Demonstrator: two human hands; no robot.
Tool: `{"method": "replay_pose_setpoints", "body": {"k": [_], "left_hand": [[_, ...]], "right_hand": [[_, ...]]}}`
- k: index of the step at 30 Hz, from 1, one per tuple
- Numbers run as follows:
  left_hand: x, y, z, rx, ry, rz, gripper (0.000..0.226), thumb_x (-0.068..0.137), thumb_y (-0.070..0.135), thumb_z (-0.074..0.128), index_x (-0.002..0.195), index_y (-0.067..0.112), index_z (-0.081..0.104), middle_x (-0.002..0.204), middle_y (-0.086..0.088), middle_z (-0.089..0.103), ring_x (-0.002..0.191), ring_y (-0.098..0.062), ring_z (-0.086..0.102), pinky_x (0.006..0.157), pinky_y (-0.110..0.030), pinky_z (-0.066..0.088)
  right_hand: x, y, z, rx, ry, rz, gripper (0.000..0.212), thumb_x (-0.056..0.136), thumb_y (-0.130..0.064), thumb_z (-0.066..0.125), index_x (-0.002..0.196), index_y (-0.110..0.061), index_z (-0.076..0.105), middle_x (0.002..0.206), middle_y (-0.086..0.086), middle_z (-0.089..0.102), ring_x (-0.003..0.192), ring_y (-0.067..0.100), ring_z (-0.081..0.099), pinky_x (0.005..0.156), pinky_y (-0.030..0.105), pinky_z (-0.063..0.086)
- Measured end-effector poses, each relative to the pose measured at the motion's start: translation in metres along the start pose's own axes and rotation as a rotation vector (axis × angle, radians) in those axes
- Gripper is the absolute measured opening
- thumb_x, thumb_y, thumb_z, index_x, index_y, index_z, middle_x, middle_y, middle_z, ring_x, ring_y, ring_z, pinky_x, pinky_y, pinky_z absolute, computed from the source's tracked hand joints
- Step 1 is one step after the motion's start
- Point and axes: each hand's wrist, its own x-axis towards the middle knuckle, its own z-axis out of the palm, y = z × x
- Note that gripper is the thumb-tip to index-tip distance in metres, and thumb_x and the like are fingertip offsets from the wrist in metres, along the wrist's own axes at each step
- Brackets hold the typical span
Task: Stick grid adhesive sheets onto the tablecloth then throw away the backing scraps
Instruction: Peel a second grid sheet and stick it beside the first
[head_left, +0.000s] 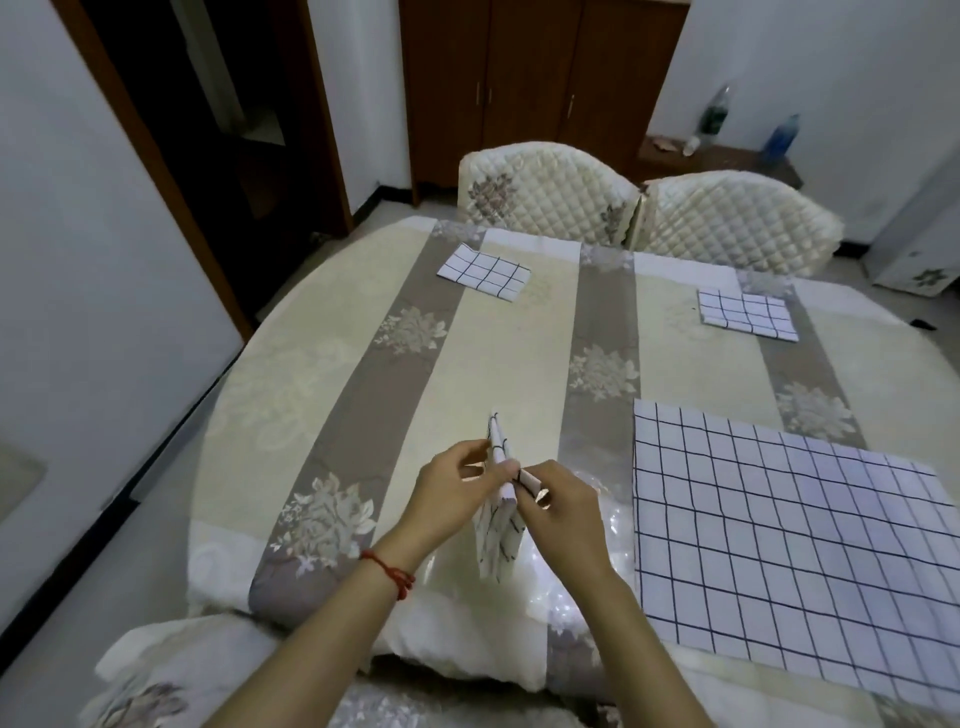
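Peeling appears under way: left hand (451, 480) and right hand (558, 501) both pinch a small grid sheet (500, 512) held edge-on above the near edge of the tablecloth (358, 322), fingers curled tight at its top corner. Judgement: the pinch at one corner is to split backing from adhesive layer; whether they have separated cannot be told. Clear plastic wrapping (571, 566) lies under the hands. A large grid sheet (779, 540) lies flat at the near right edge; two small ones sit toward the far edge, one left (483, 270), one right (745, 313), well apart, apparently already stuck.
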Motion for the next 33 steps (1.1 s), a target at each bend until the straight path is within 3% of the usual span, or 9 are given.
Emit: {"method": "replay_pose_setpoints", "body": {"k": [2, 5, 14, 17, 19, 21, 24, 30, 33], "left_hand": [[-0.003, 0.007, 0.004, -0.017, 0.002, -0.003, 0.005, 0.078, 0.032, 0.067, 0.082, 0.031, 0.070, 0.087, 0.013, 0.072, 0.088, -0.008, 0.065, 0.081, -0.027, 0.052], [-0.005, 0.012, 0.007, -0.071, 0.014, -0.010, 0.023, 0.081, 0.013, 0.065, 0.062, 0.027, 0.068, 0.056, 0.015, 0.067, 0.067, -0.008, 0.062, 0.066, -0.025, 0.056], [-0.002, 0.007, -0.014, 0.149, 0.163, 0.056, 0.033, 0.076, 0.008, 0.064, 0.051, 0.028, 0.062, 0.052, 0.011, 0.063, 0.061, -0.017, 0.058, 0.065, -0.035, 0.050], [-0.006, 0.013, -0.026, 0.315, 0.293, 0.077, 0.023, 0.080, 0.014, 0.062, 0.061, 0.025, 0.060, 0.064, 0.006, 0.065, 0.069, -0.017, 0.062, 0.064, -0.026, 0.043], [-0.010, 0.024, -0.028, 0.456, 0.339, 0.125, 0.005, 0.082, 0.020, 0.062, 0.086, 0.019, 0.066, 0.092, 0.001, 0.069, 0.092, -0.020, 0.063, 0.073, -0.026, 0.043], [-0.010, 0.036, -0.021, 0.487, 0.258, 0.223, 0.032, 0.081, 0.022, 0.066, 0.112, 0.016, 0.060, 0.118, 0.000, 0.061, 0.114, -0.019, 0.054, 0.091, -0.028, 0.040], [-0.008, 0.059, -0.002, 0.444, 0.096, 0.455, 0.048, 0.074, 0.023, 0.074, 0.119, 0.016, 0.058, 0.126, 0.000, 0.058, 0.122, -0.016, 0.048, 0.107, -0.031, 0.035], [-0.004, 0.080, 0.015, 0.301, -0.035, 0.458, 0.007, 0.080, 0.019, 0.067, 0.081, 0.014, 0.072, 0.075, 0.004, 0.071, 0.073, -0.007, 0.061, 0.070, -0.022, 0.046], [0.001, 0.076, 0.008, 0.202, 0.076, 0.419, 0.020, 0.080, 0.017, 0.067, 0.063, 0.027, 0.065, 0.056, 0.020, 0.063, 0.059, 0.005, 0.055, 0.061, -0.011, 0.040]], "right_hand": [[0.001, -0.005, -0.011, -0.026, -0.010, -0.059, 0.016, 0.085, -0.027, 0.059, 0.069, -0.027, 0.062, 0.070, -0.010, 0.057, 0.071, 0.008, 0.054, 0.059, 0.017, 0.041], [0.003, -0.011, -0.027, 0.011, 0.010, -0.058, 0.010, 0.084, -0.021, 0.063, 0.079, -0.015, 0.070, 0.066, -0.018, 0.060, 0.073, -0.003, 0.056, 0.060, 0.009, 0.040], [0.012, -0.020, -0.077, 0.051, 0.150, 0.010, 0.010, 0.085, -0.019, 0.062, 0.077, -0.020, 0.067, 0.051, -0.012, 0.052, 0.054, -0.004, 0.050, 0.051, 0.009, 0.037], [0.017, -0.022, -0.093, -0.016, 0.207, -0.048, 0.007, 0.085, -0.018, 0.062, 0.081, -0.018, 0.068, 0.059, -0.016, 0.056, 0.063, -0.007, 0.054, 0.055, 0.006, 0.039], [0.020, -0.024, -0.098, -0.073, 0.189, -0.121, 0.006, 0.084, -0.017, 0.063, 0.081, -0.016, 0.068, 0.061, -0.020, 0.056, 0.067, -0.007, 0.055, 0.058, 0.006, 0.038], [0.022, -0.029, -0.100, -0.136, 0.130, -0.221, 0.007, 0.084, -0.016, 0.064, 0.084, -0.013, 0.070, 0.065, -0.024, 0.056, 0.069, -0.011, 0.054, 0.060, 0.004, 0.038], [0.022, -0.041, -0.100, -0.226, 0.028, -0.327, 0.009, 0.084, -0.014, 0.064, 0.088, -0.011, 0.071, 0.074, -0.011, 0.065, 0.069, -0.009, 0.053, 0.062, 0.002, 0.037], [0.017, -0.044, -0.103, -0.081, 0.002, -0.262, 0.006, 0.082, -0.016, 0.066, 0.084, -0.015, 0.071, 0.066, -0.013, 0.063, 0.065, -0.004, 0.056, 0.062, 0.007, 0.040], [0.014, -0.035, -0.110, 0.016, -0.004, -0.095, 0.003, 0.078, -0.019, 0.070, 0.078, -0.016, 0.070, 0.070, -0.007, 0.066, 0.067, -0.001, 0.059, 0.063, 0.008, 0.045]]}}
